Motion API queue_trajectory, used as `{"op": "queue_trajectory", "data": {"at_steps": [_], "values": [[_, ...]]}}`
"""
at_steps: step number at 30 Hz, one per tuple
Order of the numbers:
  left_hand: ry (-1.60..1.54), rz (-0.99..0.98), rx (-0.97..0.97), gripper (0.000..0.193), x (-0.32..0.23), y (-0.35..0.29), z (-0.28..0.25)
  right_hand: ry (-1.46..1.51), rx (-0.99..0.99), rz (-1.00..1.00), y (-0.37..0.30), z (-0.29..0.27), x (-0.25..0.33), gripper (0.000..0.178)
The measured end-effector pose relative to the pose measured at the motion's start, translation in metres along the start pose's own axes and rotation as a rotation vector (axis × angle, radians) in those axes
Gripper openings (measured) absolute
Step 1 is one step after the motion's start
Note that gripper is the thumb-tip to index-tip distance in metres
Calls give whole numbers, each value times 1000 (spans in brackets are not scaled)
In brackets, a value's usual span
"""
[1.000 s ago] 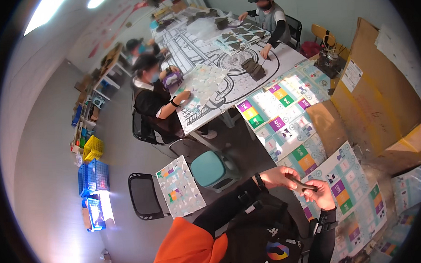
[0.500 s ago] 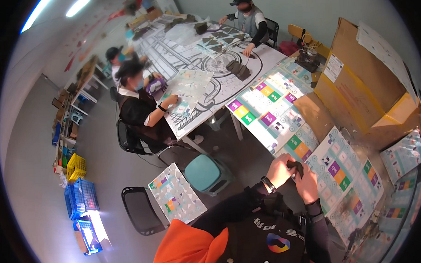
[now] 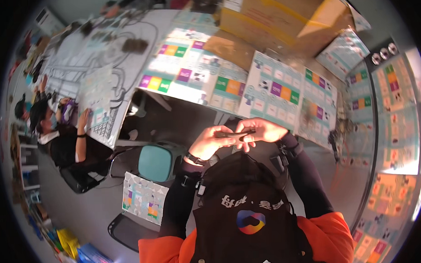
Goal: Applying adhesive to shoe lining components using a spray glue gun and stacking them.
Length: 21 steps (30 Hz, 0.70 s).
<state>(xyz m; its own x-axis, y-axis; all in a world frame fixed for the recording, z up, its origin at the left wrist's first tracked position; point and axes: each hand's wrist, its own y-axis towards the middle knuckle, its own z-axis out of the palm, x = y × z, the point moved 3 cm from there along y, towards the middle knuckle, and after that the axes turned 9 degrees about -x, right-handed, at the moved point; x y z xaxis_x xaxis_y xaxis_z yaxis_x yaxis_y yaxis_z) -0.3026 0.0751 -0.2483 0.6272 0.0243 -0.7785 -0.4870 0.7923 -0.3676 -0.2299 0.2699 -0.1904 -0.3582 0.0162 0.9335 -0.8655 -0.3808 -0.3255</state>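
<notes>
In front of my chest, near the table's edge, both hands hold one small, narrow dark strip (image 3: 235, 134) stretched level between them. My left hand (image 3: 207, 142) pinches one end between thumb and fingers. The other end is gripped by my right hand (image 3: 263, 129), whose lower fingers curl down below it. What exactly the strip is cannot be made out. Just beyond my hands, printed sheets with purple, orange and green blocks (image 3: 273, 90) cover the tabletop.
A large cardboard box (image 3: 271, 20) stands at the back of the table. A teal stool (image 3: 155, 162) and a dark chair (image 3: 129, 231) are to my left. Further left, a person in dark clothing (image 3: 65, 142) sits at a white table with line drawings (image 3: 69, 62). Colourful sheets (image 3: 393, 111) hang at right.
My view has swung right, so the tables and box appear further left. The dark piece, bunched between my hands before, is now drawn out flat and narrow, with my hands slightly farther apart.
</notes>
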Motion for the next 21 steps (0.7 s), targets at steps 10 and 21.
{"op": "queue_trajectory", "data": {"at_steps": [10, 21], "values": [[99, 13, 43, 19, 24, 20, 33, 167, -96, -55, -41, -11, -42, 25], [184, 68, -60, 20, 43, 61, 102, 130, -207, -17, -107, -67, -56, 22]]}}
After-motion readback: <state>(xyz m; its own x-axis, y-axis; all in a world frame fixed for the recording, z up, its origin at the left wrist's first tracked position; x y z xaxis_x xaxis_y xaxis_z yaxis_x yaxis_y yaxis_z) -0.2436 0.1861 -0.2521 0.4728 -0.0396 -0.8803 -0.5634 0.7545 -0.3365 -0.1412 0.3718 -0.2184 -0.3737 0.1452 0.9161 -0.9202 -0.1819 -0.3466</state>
